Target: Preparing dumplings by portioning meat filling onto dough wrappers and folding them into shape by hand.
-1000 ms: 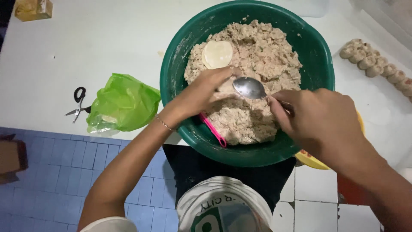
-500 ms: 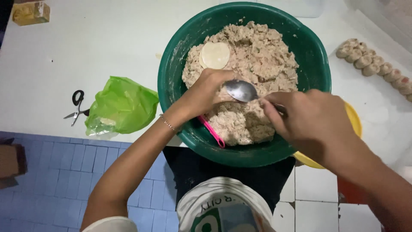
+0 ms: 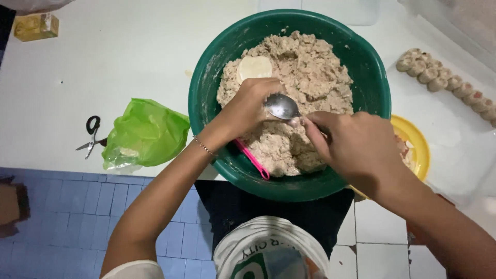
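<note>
Two hands meet over a large green bowl (image 3: pixel 206 88) that stands on a white worktop (image 3: pixel 119 57) in the head view, the only view there is. Its hollow is heaped with a coarse, pale brown minced filling (image 3: pixel 310 67). On that filling, at the far left side, lies a round, pale dough wrapper (image 3: pixel 254 67). The left hand (image 3: pixel 250 106) is curled with its fingers closed, resting on the filling just beside the wrapper; whether it grips anything underneath cannot be told. The right hand (image 3: pixel 356 144) is closed around the handle of a metal spoon (image 3: pixel 281 107), whose shiny bowl faces up and touches the left hand's fingers. A thin bracelet (image 3: pixel 205 147) circles the left wrist. A pink utensil handle (image 3: pixel 251 159) sticks out of the filling toward the near rim, under the left wrist. To the left of the bowl, a crumpled green plastic bag (image 3: pixel 147 132) lies on the worktop, and a pair of black-handled scissors (image 3: pixel 93 135) lies just beside it, further left. A small yellowish box (image 3: pixel 36 27) sits at the far left corner. To the right, partly hidden by the right hand, a yellow plate (image 3: pixel 416 142) shows behind the bowl. Farther right, a row of finished dumplings (image 3: pixel 444 77) is lined up on a white tray (image 3: pixel 454 134). Blue floor tiles (image 3: pixel 62 217) show below the worktop edge.
</note>
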